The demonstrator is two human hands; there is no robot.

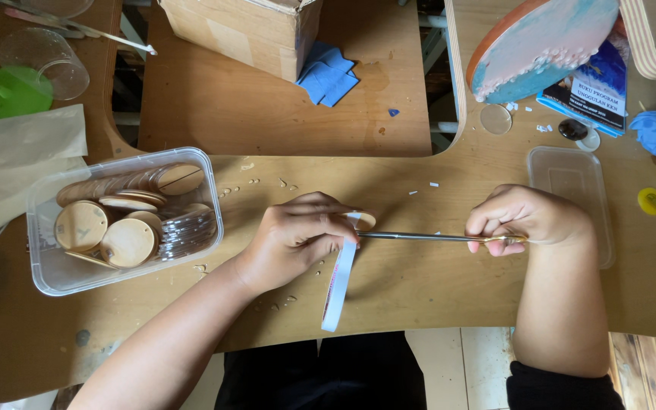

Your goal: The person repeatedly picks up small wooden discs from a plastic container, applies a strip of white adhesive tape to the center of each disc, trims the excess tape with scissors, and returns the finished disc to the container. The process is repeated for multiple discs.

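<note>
Two hands work close together over the wooden worktop (pixel 419 288). The left hand (pixel 298 239) is curled shut around a small wooden disc (pixel 365 221), with a white strip of tape (pixel 339 285) hanging from its fingers down toward the near edge of the worktop. The right hand (pixel 525 219) is closed around the gold handles of a pair of scissors (pixel 434 237), whose slim metal blades reach leftward and meet the strip right at the left hand's fingertips. Just left of the left hand sits a clear plastic tub (pixel 47 281) filled with more wooden discs and clear round pieces. Beyond the right hand, touching its far side, lies a clear plastic lid (pixel 571 171). Farther out from the left hand stands a cardboard box (pixel 244 30) with blue cloth (pixel 330 74) beside it.
</note>
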